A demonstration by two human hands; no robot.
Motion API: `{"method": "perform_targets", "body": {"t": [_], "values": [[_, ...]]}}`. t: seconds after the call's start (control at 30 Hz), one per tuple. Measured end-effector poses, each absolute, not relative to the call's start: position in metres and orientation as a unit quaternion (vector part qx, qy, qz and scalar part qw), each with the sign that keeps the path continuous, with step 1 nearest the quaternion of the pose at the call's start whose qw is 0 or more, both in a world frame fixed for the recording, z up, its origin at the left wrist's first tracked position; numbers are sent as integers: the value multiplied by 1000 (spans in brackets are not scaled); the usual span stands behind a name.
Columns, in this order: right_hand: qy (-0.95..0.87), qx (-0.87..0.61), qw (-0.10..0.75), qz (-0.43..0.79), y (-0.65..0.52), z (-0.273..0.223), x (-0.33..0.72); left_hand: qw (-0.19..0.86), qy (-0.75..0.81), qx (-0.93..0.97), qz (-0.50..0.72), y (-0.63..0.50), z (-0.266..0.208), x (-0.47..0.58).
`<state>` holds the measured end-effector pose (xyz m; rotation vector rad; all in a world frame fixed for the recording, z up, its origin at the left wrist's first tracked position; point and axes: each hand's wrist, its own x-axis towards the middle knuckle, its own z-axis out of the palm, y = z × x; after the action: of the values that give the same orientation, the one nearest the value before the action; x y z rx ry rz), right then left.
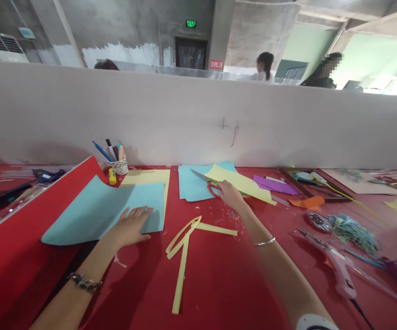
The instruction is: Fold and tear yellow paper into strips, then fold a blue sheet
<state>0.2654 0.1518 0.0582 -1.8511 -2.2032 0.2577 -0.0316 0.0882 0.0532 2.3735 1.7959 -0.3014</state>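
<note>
My left hand (pixel 134 223) lies with its fingers spread on a light blue paper sheet (pixel 105 206), which curls up at its left side. A pale yellow sheet (pixel 146 176) shows beneath it. At the back of the table my right hand (pixel 232 195) has its fingers closed at the red-handled scissors (pixel 212 187), whose blades point to the back left. Under the scissors are blue sheets (pixel 188 183) and a yellow piece of paper (pixel 243 181). Between my hands, yellow paper strips (pixel 182 279) lie on the red table, one bent into a narrow loop.
A pen cup (pixel 119 164) stands by the white partition (pixel 150 119). At the right are a pink glue gun (pixel 336 263), a tangle of blue-green yarn (pixel 353 233), purple paper (pixel 277 185) and a brown frame (pixel 336 195). A red board (pixel 13 256) rises at the left.
</note>
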Motion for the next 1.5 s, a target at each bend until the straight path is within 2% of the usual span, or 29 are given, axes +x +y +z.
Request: {"method": "perform_targets", "body": {"t": [0.23, 0.4, 0.6, 0.87, 0.97, 1.07, 1.13, 1.33, 1.5], "values": [[-890, -400, 62, 210, 100, 45, 228, -29, 565, 820, -91, 82, 37, -34], [-895, -422, 78, 122, 89, 34, 212, -70, 583, 803, -102, 72, 35, -31], [-853, -489, 150, 107, 93, 42, 212, -104, 574, 807, -87, 67, 37, -28], [-775, -602, 186, 47, 76, 50, 237, -194, 612, 766, 32, 48, 70, -34], [-815, -549, 174, 65, 40, 49, 222, -225, 660, 713, 79, 33, 81, -37], [-918, -364, 89, 127, -1, 42, 200, -240, 695, 667, 120, 15, 87, -35], [-940, -307, 42, 143, -18, 37, 191, -245, 709, 646, 139, 5, 90, -31], [-918, -362, 71, 143, -13, 37, 211, -263, 701, 633, 196, -20, 95, -25], [-883, -441, 104, 119, 15, 37, 240, -330, 629, 653, 261, -36, 90, -23]]}}
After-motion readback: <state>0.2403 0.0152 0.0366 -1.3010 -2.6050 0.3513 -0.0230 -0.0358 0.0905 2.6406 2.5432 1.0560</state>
